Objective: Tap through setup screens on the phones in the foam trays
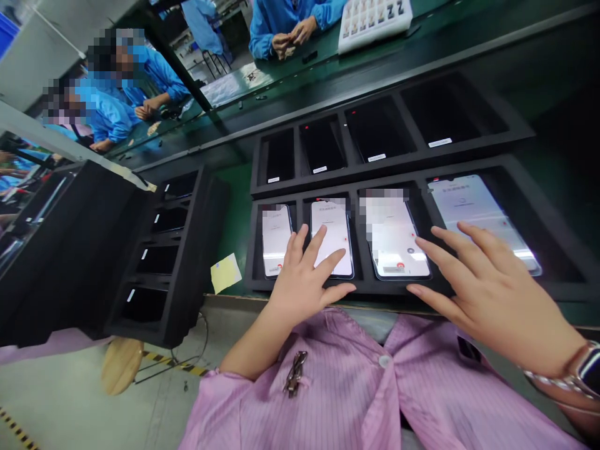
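Observation:
Several smartphones with lit white screens lie face up in the compartments of a black foam tray point(300, 284) right before me. My left hand point(304, 269) is spread over the second smartphone point(334, 215) from the left, and partly covers the leftmost smartphone point(276, 228). Fingers apart, my right hand point(482, 275) reaches over the rightmost smartphone point(464, 197). Its thumb and index finger are near the third smartphone point(389, 231), which shows a red mark low on its screen. Neither hand grips anything; whether the fingertips touch the glass I cannot tell.
Behind stands a second foam tray point(255, 181) with dark-screened phones. At left are stacked foam trays point(178, 300) holding more phones. A yellow paper note point(225, 273) lies on the green bench. Across it, co-workers in blue sit near a white parts tray point(375, 37). A wooden stool point(122, 365) stands below.

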Tool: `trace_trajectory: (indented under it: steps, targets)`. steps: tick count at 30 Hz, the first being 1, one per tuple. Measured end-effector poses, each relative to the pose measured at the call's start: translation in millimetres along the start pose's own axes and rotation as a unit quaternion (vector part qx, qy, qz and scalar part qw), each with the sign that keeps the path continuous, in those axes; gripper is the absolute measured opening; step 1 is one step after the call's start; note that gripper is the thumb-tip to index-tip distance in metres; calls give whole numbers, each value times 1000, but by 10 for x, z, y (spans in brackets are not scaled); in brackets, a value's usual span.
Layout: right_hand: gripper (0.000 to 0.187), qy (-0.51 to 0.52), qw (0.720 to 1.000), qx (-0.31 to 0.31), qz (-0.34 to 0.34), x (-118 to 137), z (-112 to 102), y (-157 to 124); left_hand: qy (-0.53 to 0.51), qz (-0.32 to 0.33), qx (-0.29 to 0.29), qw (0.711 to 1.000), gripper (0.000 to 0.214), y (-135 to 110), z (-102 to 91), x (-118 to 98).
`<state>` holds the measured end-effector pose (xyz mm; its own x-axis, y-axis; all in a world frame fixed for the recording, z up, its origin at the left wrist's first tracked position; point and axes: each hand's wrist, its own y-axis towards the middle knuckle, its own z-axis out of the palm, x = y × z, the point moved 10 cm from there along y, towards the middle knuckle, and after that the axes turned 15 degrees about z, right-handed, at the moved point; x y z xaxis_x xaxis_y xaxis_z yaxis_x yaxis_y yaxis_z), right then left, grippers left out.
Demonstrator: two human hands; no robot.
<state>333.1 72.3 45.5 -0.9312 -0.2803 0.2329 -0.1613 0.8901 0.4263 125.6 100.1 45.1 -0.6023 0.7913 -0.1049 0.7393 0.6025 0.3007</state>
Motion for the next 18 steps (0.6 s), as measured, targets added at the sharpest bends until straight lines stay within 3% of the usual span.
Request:
trace_trajectory:
  steps: [5, 10, 12, 15, 18]
  targets:
    - [82, 11, 1000, -10, 8, -10, -7, 5, -4, -29, 28, 999, 59, -10, 74, 53]
    - [60, 3, 1000, 16, -10, -2, 17, -5, -39, -42, 50, 997, 55, -23, 92, 76]
    - [59, 83, 995, 34, 34, -91, -40, 39, -61, -56, 43, 996, 65, -13, 31, 133]
    - [51, 251, 955, 58, 145, -278, -123, 159, -61, -88, 39, 993, 77, 90, -114, 317]
    - [47, 347, 906, 97, 221, -323, -51, 311, -40, -117, 62, 990, 75, 321, -190, 588]
